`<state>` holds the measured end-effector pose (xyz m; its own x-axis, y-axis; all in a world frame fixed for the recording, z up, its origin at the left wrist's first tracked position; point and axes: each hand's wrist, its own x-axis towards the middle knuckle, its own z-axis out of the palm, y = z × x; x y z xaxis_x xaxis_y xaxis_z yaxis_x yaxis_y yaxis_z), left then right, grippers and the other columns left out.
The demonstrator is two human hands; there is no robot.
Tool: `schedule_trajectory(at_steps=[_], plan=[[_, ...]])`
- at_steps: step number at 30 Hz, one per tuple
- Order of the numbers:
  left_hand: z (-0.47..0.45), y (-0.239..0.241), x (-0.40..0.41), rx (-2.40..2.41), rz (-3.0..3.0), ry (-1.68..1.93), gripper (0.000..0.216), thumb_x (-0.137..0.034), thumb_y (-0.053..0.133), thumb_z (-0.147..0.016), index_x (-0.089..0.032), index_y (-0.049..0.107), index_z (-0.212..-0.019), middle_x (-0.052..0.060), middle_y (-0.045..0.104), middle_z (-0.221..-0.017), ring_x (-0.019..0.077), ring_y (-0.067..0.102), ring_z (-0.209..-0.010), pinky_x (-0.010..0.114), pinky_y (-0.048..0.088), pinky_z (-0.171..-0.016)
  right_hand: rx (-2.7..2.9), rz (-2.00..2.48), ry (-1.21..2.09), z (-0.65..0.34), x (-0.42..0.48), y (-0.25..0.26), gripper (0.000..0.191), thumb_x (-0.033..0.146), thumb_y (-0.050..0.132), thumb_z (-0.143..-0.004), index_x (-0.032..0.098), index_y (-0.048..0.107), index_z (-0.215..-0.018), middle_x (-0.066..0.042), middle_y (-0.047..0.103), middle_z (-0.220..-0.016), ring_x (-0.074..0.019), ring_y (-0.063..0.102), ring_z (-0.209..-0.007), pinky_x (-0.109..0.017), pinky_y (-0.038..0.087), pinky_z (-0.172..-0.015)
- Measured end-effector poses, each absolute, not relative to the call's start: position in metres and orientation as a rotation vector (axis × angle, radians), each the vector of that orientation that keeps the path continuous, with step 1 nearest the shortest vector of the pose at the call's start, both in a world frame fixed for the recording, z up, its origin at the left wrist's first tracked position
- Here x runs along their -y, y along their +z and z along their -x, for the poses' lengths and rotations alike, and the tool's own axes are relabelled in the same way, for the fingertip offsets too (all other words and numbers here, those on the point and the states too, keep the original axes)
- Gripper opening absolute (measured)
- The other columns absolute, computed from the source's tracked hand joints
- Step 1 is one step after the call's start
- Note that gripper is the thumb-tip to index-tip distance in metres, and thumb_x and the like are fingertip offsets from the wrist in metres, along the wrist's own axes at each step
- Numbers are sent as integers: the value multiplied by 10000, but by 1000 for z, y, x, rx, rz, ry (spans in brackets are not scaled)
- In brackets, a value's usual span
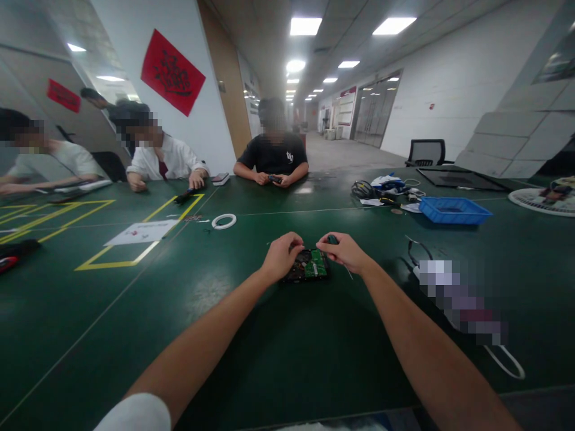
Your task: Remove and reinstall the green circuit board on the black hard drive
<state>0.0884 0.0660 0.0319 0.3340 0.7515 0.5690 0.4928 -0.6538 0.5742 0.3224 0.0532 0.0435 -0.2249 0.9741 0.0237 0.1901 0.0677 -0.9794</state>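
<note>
A hard drive (314, 267) lies on the green table with its green circuit board facing up. My left hand (279, 258) is over the drive's left side, thumb and fingers pinched together near its far edge; whatever may be between the fingertips is too small to see. My right hand (347, 252) is closed around a screwdriver with a dark green handle (332, 239). Its thin shaft slants out below the palm, pointing away from the drive. The right fingertips come close to the drive's far right corner.
To the right lie a blue tray (456, 211), a cable pile (386, 188) and a blurred-out long object with a white strap (507, 362). A white ring (223, 221) and a paper sheet (141, 232) are at left. A person in black (272, 155) sits opposite; others sit left.
</note>
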Motion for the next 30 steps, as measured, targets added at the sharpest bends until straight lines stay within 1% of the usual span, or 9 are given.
schedule_trajectory(at_steps=[2,4,9,13,16,22,27,30], plan=[[-95,33,-61,-1040,-2196,1211,28,-229,645,-905,-220,649,-930,-5,691,-876,153,647,-807,277,500,-756,1647,1169,1227,-311,-46,50,357,461,732,-803,183,666,-1018,56,532,-549,-70,399,-415,-186,238,-374],[-97,33,-61,-999,-2062,1209,66,-261,661,-896,-213,649,-939,1,701,-864,153,660,-785,270,506,-717,1725,1177,1147,-301,-40,55,354,457,722,-810,188,680,-1037,51,555,-559,-78,423,-429,-196,285,-404],[-97,26,-68,-986,-1883,1212,131,-296,703,-860,-190,652,-916,21,712,-816,158,679,-727,276,521,-671,1850,1221,897,-295,-35,62,314,452,679,-838,184,712,-997,21,608,-608,-112,511,-510,-235,399,-509],[-99,23,-67,-902,-1779,1195,171,-319,715,-854,-180,640,-920,25,718,-785,157,683,-678,283,539,-653,1933,1223,792,-297,-37,62,276,426,672,-840,192,727,-978,-5,673,-709,-133,569,-587,-255,441,-587],[-100,26,-64,-884,-1738,1188,171,-320,710,-861,-181,634,-925,26,723,-777,159,693,-675,286,547,-651,1949,1217,755,-297,-39,60,280,428,653,-851,194,731,-984,-14,692,-750,-149,593,-629,-272,454,-632],[-104,33,-58,-945,-1722,1189,102,-291,646,-913,-191,629,-925,45,739,-829,180,725,-748,316,581,-704,1949,1248,688,-296,-40,56,277,436,579,-910,203,711,-980,-17,698,-795,-156,607,-662,-281,454,-673],[-111,35,-53,-881,-1672,1150,132,-292,558,-973,-208,576,-1074,60,745,-918,194,737,-846,350,594,-784,1962,1319,526,-300,-46,54,233,398,572,-923,209,684,-1002,-50,709,-971,-189,632,-841,-300,467,-775],[-110,37,-44,-1025,-1972,1146,191,-286,529,-978,-214,577,-1148,76,732,-987,216,711,-923,382,566,-839,2014,1406,359,-307,-53,48,189,338,568,-926,192,681,-972,-74,695,-1018,-207,616,-948,-324,451,-874]])
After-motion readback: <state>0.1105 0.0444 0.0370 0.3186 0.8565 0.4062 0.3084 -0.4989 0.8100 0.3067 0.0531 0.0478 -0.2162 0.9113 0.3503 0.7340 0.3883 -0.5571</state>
